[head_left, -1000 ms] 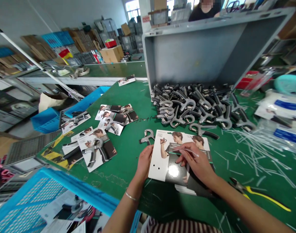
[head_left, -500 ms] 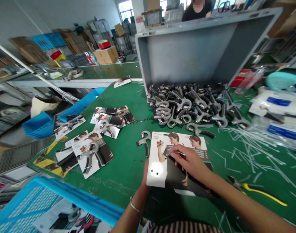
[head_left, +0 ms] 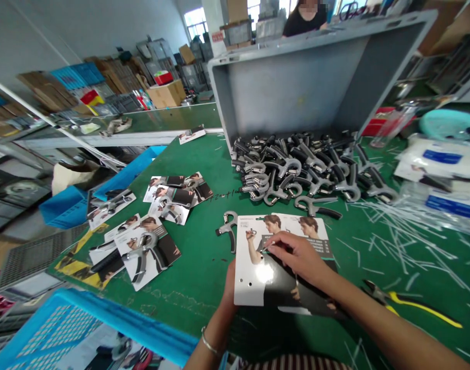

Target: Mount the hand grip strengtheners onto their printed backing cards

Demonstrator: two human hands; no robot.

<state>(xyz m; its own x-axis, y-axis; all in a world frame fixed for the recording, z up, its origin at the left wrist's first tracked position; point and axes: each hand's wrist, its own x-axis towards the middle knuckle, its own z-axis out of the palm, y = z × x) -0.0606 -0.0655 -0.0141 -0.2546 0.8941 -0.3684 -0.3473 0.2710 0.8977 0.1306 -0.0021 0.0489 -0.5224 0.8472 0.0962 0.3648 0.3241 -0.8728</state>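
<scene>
A printed backing card point(head_left: 258, 277) with two figures on it lies tilted over a stack of cards on the green table point(head_left: 204, 267). My left hand point(head_left: 231, 288) grips its left edge from underneath, fingers mostly hidden. My right hand point(head_left: 299, 257) rests on top of the card, pinching a thin white cable tie point(head_left: 266, 248) with its tip near the card's middle. A single grey hand gripper point(head_left: 229, 228) lies just left of the card.
A tipped grey crate point(head_left: 296, 87) spills a pile of hand grippers point(head_left: 300, 169). Finished carded grippers point(head_left: 142, 246) lie left. Yellow-handled cutters point(head_left: 408, 306) and scattered white ties point(head_left: 408, 231) lie right. Blue crates point(head_left: 76, 329) stand at the near left. Another person sits beyond the crate.
My right hand has slid left and down across the card with the tie. My left hand has moved under the card's left edge and tilted it up.
</scene>
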